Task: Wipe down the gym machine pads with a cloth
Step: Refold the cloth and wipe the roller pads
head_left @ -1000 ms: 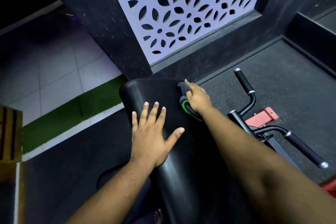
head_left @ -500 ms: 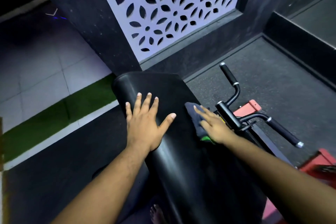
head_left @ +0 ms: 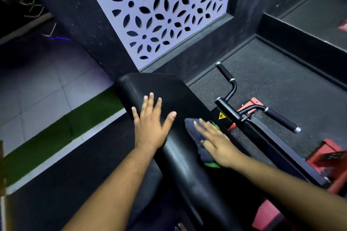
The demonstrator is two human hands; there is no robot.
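Head view, near to far: we see both forearms reaching forward over a long black machine pad (head_left: 180, 157) that slopes away from us. Our right hand (head_left: 217, 142) lies flat on a dark cloth (head_left: 195, 135) with a green edge, its fingers (head_left: 203, 124) straight and close together, pressing the cloth against the right flank of the pad about midway along its length. Our left hand (head_left: 152, 124) rests palm-down on the pad's top surface, just beside the cloth but not touching it, fingers spread wide and holding nothing. To the right of the pad we note two black handlebars (head_left: 281, 120) with chrome end caps, a yellow warning sticker (head_left: 222, 115) on the black frame, and red frame parts (head_left: 326, 154) low on the speckled rubber floor (head_left: 281, 80). To the left run a green turf strip (head_left: 62, 131) and pale tiles (head_left: 47, 88). Beyond the pad's far end stands a white lattice panel (head_left: 161, 9) with leaf-shaped cut-outs.
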